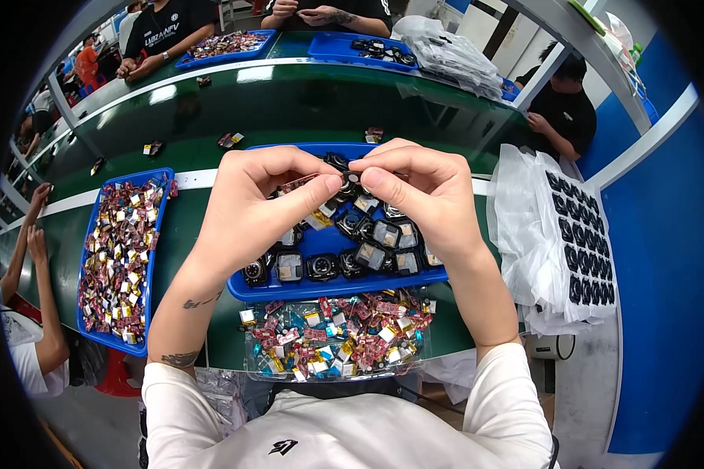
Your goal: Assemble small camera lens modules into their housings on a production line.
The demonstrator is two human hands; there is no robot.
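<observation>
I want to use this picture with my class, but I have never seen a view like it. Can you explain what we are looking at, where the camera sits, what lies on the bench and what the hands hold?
The camera is worn on a person's head and looks down through a very wide lens, so straight edges bend near the rim. No machine is involved: the left hand and right hand belong to the wearer, whose forearms enter from below. Together the fingertips pinch a small dark part above a blue tray of small dark round and square parts. Nearer the wearer lies a clear tray of small red, yellow and blue pieces. A second blue tray of similar pieces lies to the left, and white sheets with rows of dark parts to the right. Other people work around the green bench.
</observation>
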